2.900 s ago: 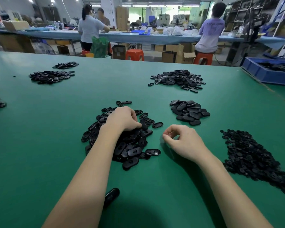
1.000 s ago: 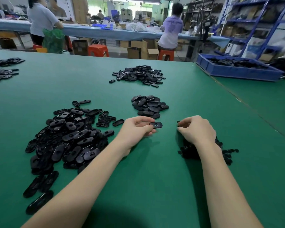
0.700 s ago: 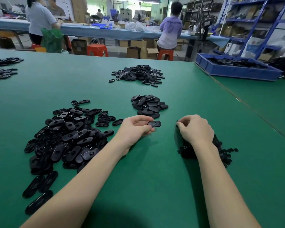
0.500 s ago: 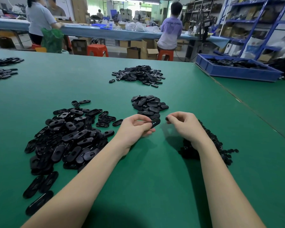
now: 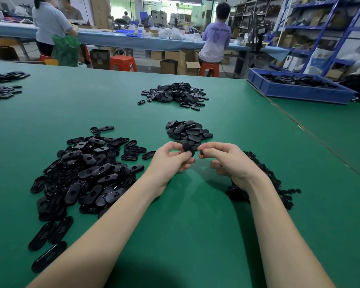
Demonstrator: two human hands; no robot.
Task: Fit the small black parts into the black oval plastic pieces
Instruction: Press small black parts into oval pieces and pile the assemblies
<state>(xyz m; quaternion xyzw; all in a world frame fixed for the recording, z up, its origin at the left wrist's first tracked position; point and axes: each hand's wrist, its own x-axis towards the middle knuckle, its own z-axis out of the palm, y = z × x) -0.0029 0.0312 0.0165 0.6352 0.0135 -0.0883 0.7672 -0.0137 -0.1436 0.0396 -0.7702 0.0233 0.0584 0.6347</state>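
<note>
Fingers (image 5: 180, 155) of the left hand (image 5: 170, 161) pinch an oval piece (image 5: 187, 146); right hand (image 5: 227, 161) fingers pinch a small part (image 5: 201, 152).

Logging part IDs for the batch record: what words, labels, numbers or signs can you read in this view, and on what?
Back of the purple shirt of the person seated at the far bench: a line of pale lettering, too blurred to read.
Cardboard boxes under that bench: no legible print.
Oval piece in the left hand, the piles and the blue tray: no visible markings.
</note>
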